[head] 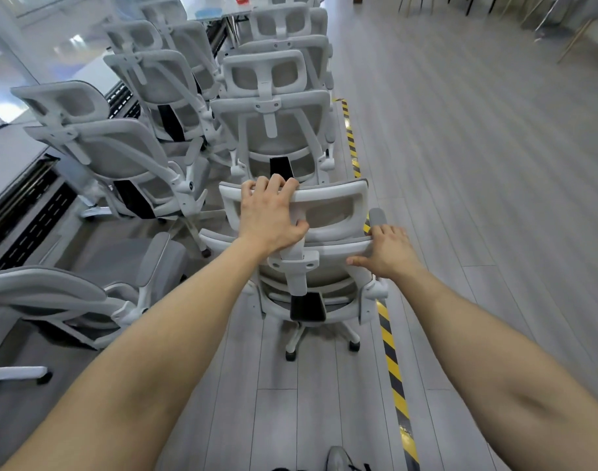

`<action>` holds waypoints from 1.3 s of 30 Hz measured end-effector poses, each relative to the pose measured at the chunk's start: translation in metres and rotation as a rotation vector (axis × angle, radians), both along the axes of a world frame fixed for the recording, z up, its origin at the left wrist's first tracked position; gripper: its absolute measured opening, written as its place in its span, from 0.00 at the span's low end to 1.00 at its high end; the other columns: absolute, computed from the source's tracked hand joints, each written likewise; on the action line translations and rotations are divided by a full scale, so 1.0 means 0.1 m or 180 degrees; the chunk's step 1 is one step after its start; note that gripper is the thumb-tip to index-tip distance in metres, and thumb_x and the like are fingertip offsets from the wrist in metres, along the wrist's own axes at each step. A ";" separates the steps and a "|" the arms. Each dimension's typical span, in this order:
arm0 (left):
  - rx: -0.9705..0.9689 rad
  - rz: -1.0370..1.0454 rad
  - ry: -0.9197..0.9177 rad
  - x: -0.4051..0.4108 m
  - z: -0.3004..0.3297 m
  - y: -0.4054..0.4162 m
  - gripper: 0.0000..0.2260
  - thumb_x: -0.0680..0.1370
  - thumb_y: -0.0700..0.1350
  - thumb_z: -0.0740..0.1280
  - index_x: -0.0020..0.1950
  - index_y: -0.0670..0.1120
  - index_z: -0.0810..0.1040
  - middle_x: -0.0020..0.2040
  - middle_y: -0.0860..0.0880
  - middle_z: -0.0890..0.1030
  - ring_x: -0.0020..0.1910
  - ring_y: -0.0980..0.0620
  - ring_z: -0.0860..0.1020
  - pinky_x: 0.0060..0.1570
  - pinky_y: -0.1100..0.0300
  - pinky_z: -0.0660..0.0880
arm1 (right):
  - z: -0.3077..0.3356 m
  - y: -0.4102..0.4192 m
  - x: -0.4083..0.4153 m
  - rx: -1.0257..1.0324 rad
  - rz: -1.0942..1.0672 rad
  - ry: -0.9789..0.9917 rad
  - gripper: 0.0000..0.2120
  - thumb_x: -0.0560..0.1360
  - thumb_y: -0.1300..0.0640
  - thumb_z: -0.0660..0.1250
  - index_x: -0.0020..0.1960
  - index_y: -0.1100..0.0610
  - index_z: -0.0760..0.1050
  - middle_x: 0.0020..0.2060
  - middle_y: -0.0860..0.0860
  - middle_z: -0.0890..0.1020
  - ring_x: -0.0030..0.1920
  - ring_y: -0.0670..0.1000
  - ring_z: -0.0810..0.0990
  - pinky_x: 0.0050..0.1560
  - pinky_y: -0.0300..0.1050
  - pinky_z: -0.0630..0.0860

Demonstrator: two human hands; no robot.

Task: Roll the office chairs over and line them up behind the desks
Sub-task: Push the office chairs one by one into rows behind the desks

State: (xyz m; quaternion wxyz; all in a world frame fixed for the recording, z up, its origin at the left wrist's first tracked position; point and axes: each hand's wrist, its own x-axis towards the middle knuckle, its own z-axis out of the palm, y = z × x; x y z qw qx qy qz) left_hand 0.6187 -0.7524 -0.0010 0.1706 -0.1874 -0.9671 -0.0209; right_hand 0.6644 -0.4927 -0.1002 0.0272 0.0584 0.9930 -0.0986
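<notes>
A white-framed office chair (pixel 328 212) with grey mesh stands right in front of me, its back toward me, on castors. My left hand (pixel 270 215) grips the left side of its headrest, fingers curled over the top rim. My right hand (pixel 387 253) rests on the right end of the backrest's top edge, fingers wrapped over it. Directly ahead stands another matching chair (pixel 274 127), with more in a row behind it. The desks (pixel 12 158) run along the left, with a second row of chairs (pixel 121 154) tucked behind them.
A yellow-and-black floor tape (pixel 391 362) runs along the right of the chair row. Right of it lies grey plank floor. A tilted chair (pixel 53 297) sits at the near left. Thin-legged furniture stands at the far right. My shoe (pixel 338 458) shows at the bottom.
</notes>
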 end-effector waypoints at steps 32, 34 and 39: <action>-0.0744 0.2602 -0.1118 1.96 -0.54 -4.87 0.13 0.78 0.56 0.69 0.58 0.50 0.84 0.52 0.47 0.83 0.54 0.42 0.82 0.56 0.46 0.75 | 0.08 -5.42 -0.09 0.0153 0.3417 0.0173 0.09 0.81 0.52 0.66 0.57 0.58 0.75 0.53 0.56 0.81 0.56 0.61 0.81 0.46 0.52 0.69; -0.0703 0.2609 -0.1127 1.79 -0.52 -5.38 0.14 0.80 0.56 0.68 0.60 0.50 0.83 0.55 0.47 0.83 0.56 0.42 0.82 0.58 0.46 0.76 | 0.08 -5.97 -0.28 0.0026 0.3401 0.0257 0.11 0.82 0.50 0.66 0.56 0.58 0.76 0.54 0.57 0.81 0.57 0.62 0.80 0.47 0.53 0.72; -0.0440 0.2369 -0.0805 1.09 -0.16 -6.60 0.18 0.84 0.57 0.64 0.68 0.48 0.80 0.64 0.46 0.82 0.61 0.41 0.82 0.58 0.45 0.79 | 0.07 -7.13 -0.79 -0.0403 0.2862 0.0450 0.21 0.81 0.43 0.71 0.62 0.59 0.74 0.56 0.57 0.77 0.58 0.60 0.77 0.53 0.55 0.79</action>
